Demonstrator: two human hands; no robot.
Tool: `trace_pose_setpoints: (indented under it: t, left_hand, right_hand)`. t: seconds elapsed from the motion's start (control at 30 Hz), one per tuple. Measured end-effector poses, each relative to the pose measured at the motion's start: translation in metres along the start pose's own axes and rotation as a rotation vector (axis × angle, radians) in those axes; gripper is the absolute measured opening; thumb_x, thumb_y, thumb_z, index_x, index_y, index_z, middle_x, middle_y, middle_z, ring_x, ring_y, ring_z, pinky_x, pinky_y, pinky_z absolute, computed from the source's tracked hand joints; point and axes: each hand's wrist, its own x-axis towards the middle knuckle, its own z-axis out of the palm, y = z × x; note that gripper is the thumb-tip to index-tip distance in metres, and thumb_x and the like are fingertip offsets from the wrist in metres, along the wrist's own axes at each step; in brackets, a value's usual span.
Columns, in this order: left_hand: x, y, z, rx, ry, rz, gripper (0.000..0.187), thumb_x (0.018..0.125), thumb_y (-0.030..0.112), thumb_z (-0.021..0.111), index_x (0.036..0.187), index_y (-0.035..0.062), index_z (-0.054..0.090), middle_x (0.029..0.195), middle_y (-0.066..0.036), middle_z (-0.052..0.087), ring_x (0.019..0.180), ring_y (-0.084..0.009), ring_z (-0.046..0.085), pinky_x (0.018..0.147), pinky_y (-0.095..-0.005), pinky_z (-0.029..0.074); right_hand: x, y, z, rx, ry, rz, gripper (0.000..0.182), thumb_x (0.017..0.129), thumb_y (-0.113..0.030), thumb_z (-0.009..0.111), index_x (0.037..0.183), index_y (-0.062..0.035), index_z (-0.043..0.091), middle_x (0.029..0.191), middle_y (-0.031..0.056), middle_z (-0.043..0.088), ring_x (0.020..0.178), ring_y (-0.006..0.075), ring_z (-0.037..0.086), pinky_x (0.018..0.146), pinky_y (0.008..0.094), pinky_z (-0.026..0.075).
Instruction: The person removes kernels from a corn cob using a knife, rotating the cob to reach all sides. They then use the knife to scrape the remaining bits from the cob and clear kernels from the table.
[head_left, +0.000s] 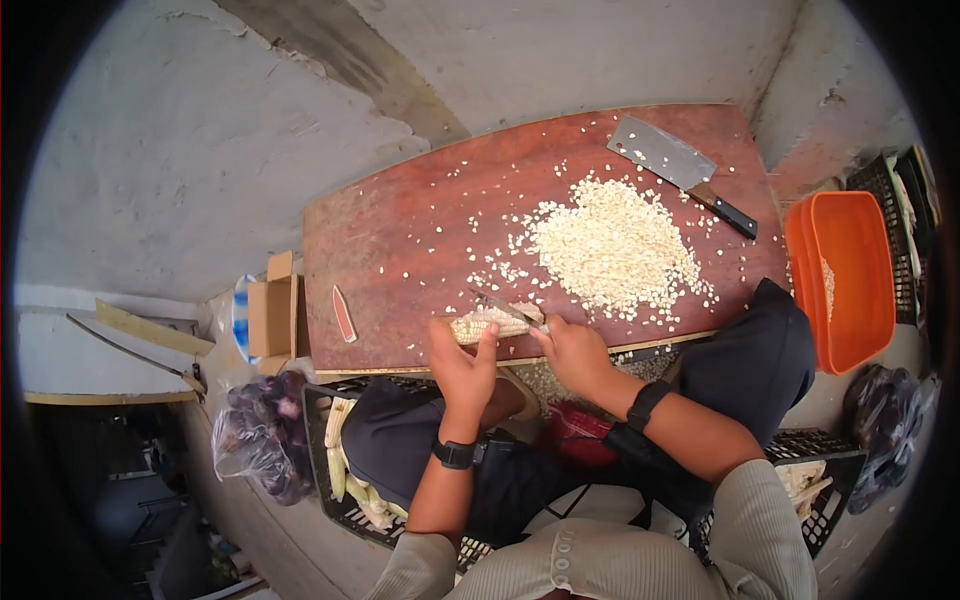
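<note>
Near the front edge of the reddish table, my left hand (465, 367) is closed around a pale corn cob (478, 326), which lies roughly level. A small knife (508, 309) is in my right hand (575, 352), its blade against the cob's upper side. Part of the cob is stripped of kernels. Beyond my hands spreads a large heap of loose whitish kernels (612, 245), with more kernels scattered around it. A cleaver (665, 155) with a dark handle lies at the table's far right.
A red-and-white pointed object (343, 314) lies at the table's left. An orange bin (858, 275) stands to the right, a cardboard box (270, 317) to the left. Black crates (345, 508) with husks flank my legs. Plastic bags (262, 440) of dark produce sit on both sides.
</note>
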Motion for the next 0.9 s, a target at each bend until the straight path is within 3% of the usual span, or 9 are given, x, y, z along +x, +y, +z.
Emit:
trace_pose_setpoints:
  t: [0.13, 0.2, 0.3, 0.4, 0.5, 0.63, 0.8, 0.9]
  left_hand:
    - [-0.008, 0.004, 0.003, 0.014, -0.057, -0.029, 0.037, 0.081, 0.02, 0.074, 0.093, -0.0012, 0.047, 0.076, -0.012, 0.058, 0.065, -0.0168, 0.055, 0.06, -0.0308, 0.045]
    - [-0.013, 0.014, 0.003, 0.028, -0.124, -0.043, 0.037, 0.081, 0.021, 0.074, 0.095, -0.0016, 0.048, 0.077, -0.012, 0.058, 0.065, -0.0173, 0.056, 0.059, -0.0317, 0.046]
    - [-0.015, 0.023, 0.005, 0.009, -0.094, -0.048, 0.039, 0.08, 0.027, 0.073, 0.093, -0.001, 0.05, 0.075, -0.018, 0.058, 0.064, -0.0349, 0.058, 0.059, -0.0415, 0.044]
    - [-0.011, 0.016, 0.006, -0.067, 0.005, -0.056, 0.039, 0.08, 0.027, 0.073, 0.095, -0.0015, 0.05, 0.078, -0.018, 0.059, 0.066, -0.033, 0.059, 0.061, -0.0404, 0.046]
    - [-0.008, -0.017, 0.006, -0.129, -0.029, -0.197, 0.04, 0.081, 0.026, 0.074, 0.096, -0.0023, 0.05, 0.08, -0.015, 0.062, 0.07, -0.0289, 0.061, 0.065, -0.041, 0.048]
    - [-0.001, -0.025, 0.001, -0.218, -0.035, -0.322, 0.038, 0.081, 0.021, 0.074, 0.099, -0.0015, 0.049, 0.079, -0.01, 0.061, 0.063, -0.0189, 0.06, 0.056, -0.0338, 0.048]
    - [0.01, -0.032, -0.002, -0.37, -0.086, -0.469, 0.038, 0.082, 0.017, 0.074, 0.102, 0.0003, 0.047, 0.078, -0.007, 0.06, 0.053, -0.0102, 0.054, 0.046, -0.0224, 0.045]
    - [0.013, -0.029, -0.001, -0.365, -0.109, -0.493, 0.038, 0.082, 0.018, 0.074, 0.102, 0.0001, 0.047, 0.079, -0.007, 0.06, 0.054, -0.0112, 0.055, 0.048, -0.0241, 0.047]
  right_hand:
    - [-0.002, -0.011, -0.012, 0.313, -0.113, 0.189, 0.037, 0.093, -0.034, 0.053, 0.086, 0.0021, 0.055, 0.073, 0.0248, 0.061, 0.074, 0.044, 0.06, 0.067, 0.0508, 0.048]
    - [0.003, -0.005, -0.016, 0.372, -0.177, 0.19, 0.036, 0.094, -0.033, 0.052, 0.085, 0.0021, 0.055, 0.077, 0.0255, 0.061, 0.076, 0.0437, 0.06, 0.067, 0.0514, 0.047]
    - [-0.001, 0.001, -0.017, 0.328, -0.081, 0.091, 0.038, 0.094, -0.034, 0.053, 0.08, 0.0012, 0.053, 0.071, 0.0243, 0.059, 0.07, 0.0435, 0.058, 0.062, 0.0502, 0.044]
    - [-0.008, 0.004, -0.02, 0.197, -0.057, 0.006, 0.039, 0.093, -0.036, 0.053, 0.08, 0.0002, 0.053, 0.069, 0.0225, 0.058, 0.067, 0.0432, 0.058, 0.059, 0.0503, 0.044]
    - [-0.015, 0.009, -0.024, 0.086, -0.09, -0.055, 0.035, 0.093, -0.035, 0.053, 0.084, -0.0014, 0.053, 0.07, 0.0209, 0.059, 0.067, 0.0421, 0.059, 0.059, 0.0507, 0.045]
    - [-0.02, 0.026, -0.029, -0.154, -0.17, -0.145, 0.031, 0.093, -0.035, 0.051, 0.1, -0.005, 0.056, 0.075, 0.0144, 0.066, 0.069, 0.0348, 0.065, 0.06, 0.046, 0.051]
    - [-0.02, 0.036, -0.039, -0.301, -0.125, -0.239, 0.022, 0.088, -0.027, 0.055, 0.088, -0.0056, 0.055, 0.07, 0.0144, 0.065, 0.067, 0.0323, 0.066, 0.057, 0.0434, 0.052]
    - [-0.018, 0.049, -0.029, -0.316, -0.081, -0.267, 0.023, 0.089, -0.03, 0.056, 0.087, -0.0068, 0.055, 0.068, 0.0148, 0.062, 0.062, 0.0326, 0.064, 0.054, 0.0431, 0.05]
